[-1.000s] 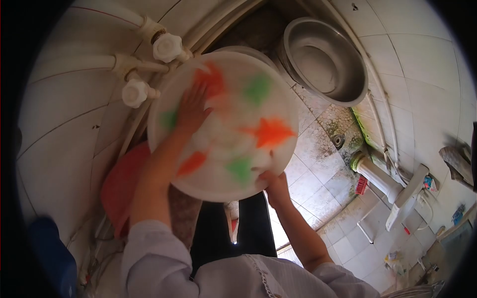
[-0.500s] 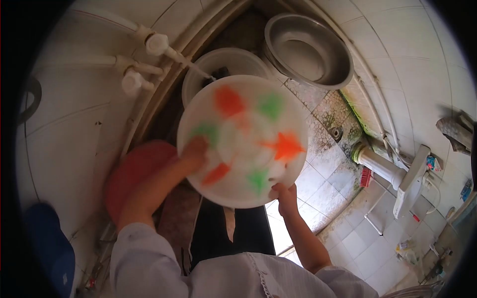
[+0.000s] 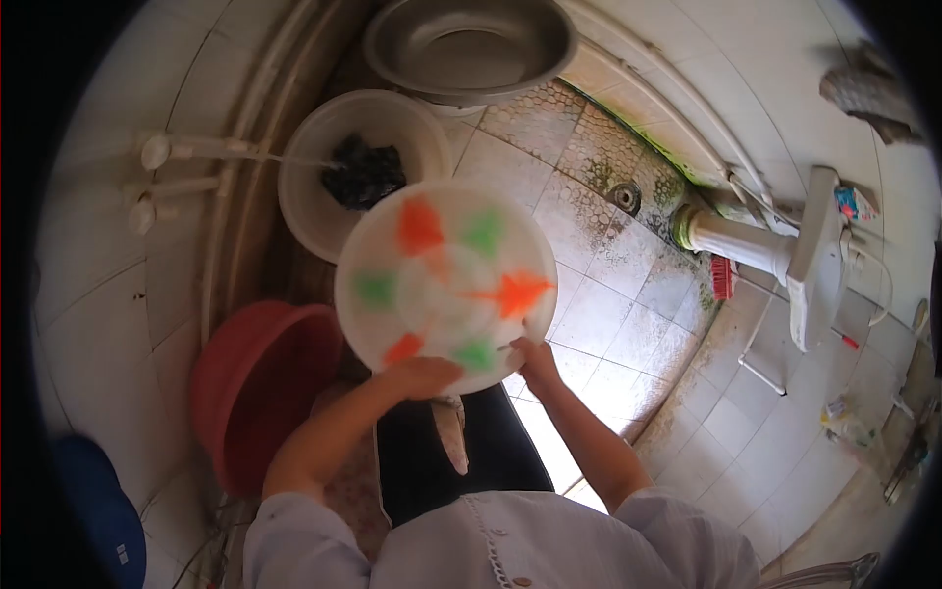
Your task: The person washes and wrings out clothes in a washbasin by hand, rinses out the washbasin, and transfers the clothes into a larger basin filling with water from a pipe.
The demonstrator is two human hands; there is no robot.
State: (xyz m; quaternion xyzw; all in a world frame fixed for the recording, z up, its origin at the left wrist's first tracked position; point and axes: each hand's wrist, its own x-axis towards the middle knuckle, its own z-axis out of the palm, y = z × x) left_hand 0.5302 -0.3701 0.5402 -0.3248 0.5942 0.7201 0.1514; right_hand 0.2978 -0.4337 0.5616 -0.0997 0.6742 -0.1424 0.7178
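Note:
A round white basin (image 3: 446,280) with blurred orange and green leaf prints is held up in front of my body. My left hand (image 3: 424,376) grips its lower left rim, and my right hand (image 3: 535,363) grips its lower right rim. Beyond it, a translucent tub (image 3: 304,187) holds a dark, crumpled item (image 3: 365,173). A thin stream of water runs from a tap (image 3: 162,151) on the left into this tub.
A red basin (image 3: 231,393) leans at the left, with a blue object (image 3: 98,510) below it. At the top sits a metal basin (image 3: 471,44). A floor drain (image 3: 624,197), a sink pedestal (image 3: 736,240) and a red brush (image 3: 723,278) are to the right.
The printed basin has moved down, uncovering the tub and dark item. My left hand has shifted from the basin's surface to its lower rim. The view has turned.

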